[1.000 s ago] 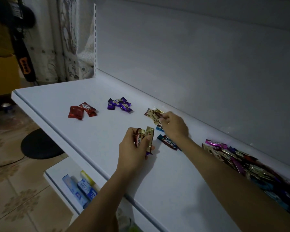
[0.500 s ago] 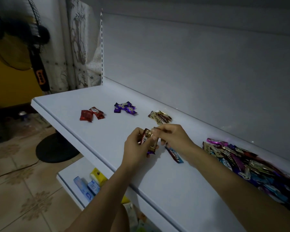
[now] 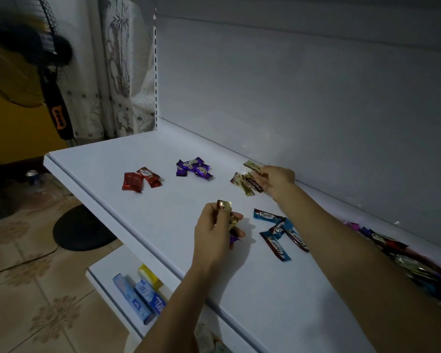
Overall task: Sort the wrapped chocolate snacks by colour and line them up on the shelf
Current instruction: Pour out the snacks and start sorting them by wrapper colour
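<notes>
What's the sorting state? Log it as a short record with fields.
shelf: white, holds four colour piles
red pile: leftmost
purple pile: right of red
gold pile: right of purple, near back panel
blue pile: nearer the front edge
left hand: grips snacks, gold and purple showing
right hand: pinches a gold snack at gold pile
unsorted heap: far right

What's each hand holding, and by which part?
The left hand grips several wrapped snacks around their middles; right hand pinches a gold snack by one end.
</notes>
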`<state>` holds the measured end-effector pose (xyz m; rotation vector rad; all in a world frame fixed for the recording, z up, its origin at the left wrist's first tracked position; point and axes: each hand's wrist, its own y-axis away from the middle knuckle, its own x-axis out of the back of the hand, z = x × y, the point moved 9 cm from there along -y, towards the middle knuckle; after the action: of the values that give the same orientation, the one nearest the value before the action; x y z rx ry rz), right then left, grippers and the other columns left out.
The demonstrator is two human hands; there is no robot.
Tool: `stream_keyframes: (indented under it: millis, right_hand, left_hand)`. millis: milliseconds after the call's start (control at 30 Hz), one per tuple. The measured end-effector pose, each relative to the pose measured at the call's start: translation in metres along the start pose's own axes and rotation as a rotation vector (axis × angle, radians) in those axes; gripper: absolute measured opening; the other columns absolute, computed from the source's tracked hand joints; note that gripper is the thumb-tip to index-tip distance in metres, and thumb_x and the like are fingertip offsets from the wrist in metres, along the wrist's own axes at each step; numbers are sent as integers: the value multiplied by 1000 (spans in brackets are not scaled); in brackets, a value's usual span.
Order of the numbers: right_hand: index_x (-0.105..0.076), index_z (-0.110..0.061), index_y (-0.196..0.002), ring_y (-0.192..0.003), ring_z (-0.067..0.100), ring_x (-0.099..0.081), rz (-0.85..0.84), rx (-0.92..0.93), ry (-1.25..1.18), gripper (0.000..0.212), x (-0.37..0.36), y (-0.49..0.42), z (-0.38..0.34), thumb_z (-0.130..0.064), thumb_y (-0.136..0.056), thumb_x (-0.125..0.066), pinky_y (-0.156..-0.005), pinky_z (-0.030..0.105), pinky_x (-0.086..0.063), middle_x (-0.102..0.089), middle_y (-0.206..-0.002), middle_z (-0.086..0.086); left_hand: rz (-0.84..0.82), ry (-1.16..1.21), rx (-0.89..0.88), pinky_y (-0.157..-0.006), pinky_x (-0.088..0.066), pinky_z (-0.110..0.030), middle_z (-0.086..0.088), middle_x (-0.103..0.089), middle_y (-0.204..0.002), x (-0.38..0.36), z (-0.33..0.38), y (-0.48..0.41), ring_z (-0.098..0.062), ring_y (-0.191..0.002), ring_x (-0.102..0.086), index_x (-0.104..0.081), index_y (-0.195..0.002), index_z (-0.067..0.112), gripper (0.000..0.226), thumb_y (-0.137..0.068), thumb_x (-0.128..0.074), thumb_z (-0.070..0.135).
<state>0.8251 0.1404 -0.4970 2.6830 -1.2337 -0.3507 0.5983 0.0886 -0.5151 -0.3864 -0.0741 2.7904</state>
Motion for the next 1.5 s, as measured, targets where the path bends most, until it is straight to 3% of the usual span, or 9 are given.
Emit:
stream_keyframes:
  millis: [133,300,467,600,700,833,1233,1333,1500]
  right_hand:
    - [-58,-2,-92,-45,14,-65,0,-19,29,10,-2,-9,3,-11,-89,-62,-40,21,-51,-63,-76,11]
    - [-61,-9,-103,-43,6,-60,40,134,281,18,23,16,-8,-23,-92,-58,-40,18,-47,-67,-73,7]
    - [-73,-18,-90,-55,9,-52,-529,240,515,36,-5,87,2,-51,-76,-68,-50,19,-43,-64,-70,-1]
    - [-73,-21,-87,-56,4,-50,-763,237,668,23,-15,110,14,-41,-76,-73,-52,16,-43,-58,-62,-7]
    - [-72,-19,-82,-58,6,-54,-731,203,596,7,-16,97,11,-26,-84,-69,-56,19,-46,-62,-67,-3]
    - [-65,-5,-95,-59,14,-64,-454,73,210,10,-1,53,1,-10,-86,-62,-56,24,-52,-71,-76,10]
    - [-55,7,-84,-89,27,-66,-77,-119,-162,13,-7,-18,21,1,-93,-49,-74,29,-54,-65,-89,20]
    - [-53,5,-80,-92,28,-65,-32,-124,-203,16,-6,-8,22,3,-94,-44,-80,31,-54,-64,-93,23]
    - [-63,-4,-98,-75,19,-66,-140,0,113,17,-1,34,17,-19,-92,-59,-64,29,-54,-70,-85,9]
  left_hand:
    - [-50,-88,-13,-53,-48,-14,-6,-66,-102,-4,0,-4,-20,-80,-63,-50,-125,25,27,-101,-41,32]
    - [-63,-146,-50,-54,-48,-14,-13,-64,-111,-3,6,-5,-16,-76,-61,-48,-137,25,37,-100,-45,29]
    - [-79,-185,-77,-57,-48,-17,-13,-65,-108,-3,10,0,-13,-71,-61,-49,-136,25,37,-100,-46,24]
    - [-121,-245,-97,-60,-52,-19,-5,-68,-99,-7,10,4,-9,-71,-65,-53,-134,21,35,-99,-50,21]
    - [-104,-273,-83,-67,-56,-23,3,-66,-100,-6,9,5,-9,-73,-68,-51,-134,26,37,-98,-52,22]
    - [-49,-208,-26,-86,-55,-28,1,-60,-121,2,5,1,-11,-97,-65,-39,-140,28,46,-97,-52,17]
    - [-20,-129,-29,-109,-37,-35,13,-40,-146,7,-4,-8,-3,-127,-40,-28,-131,55,57,-96,-55,20]
    - [-1,-117,5,-108,-40,-44,10,-47,-143,9,-7,-8,-3,-118,-49,-25,-130,56,59,-96,-56,19]
    - [-29,-172,-23,-88,-47,-17,7,-53,-139,7,-3,-9,-7,-110,-60,-22,-143,43,62,-95,-55,24]
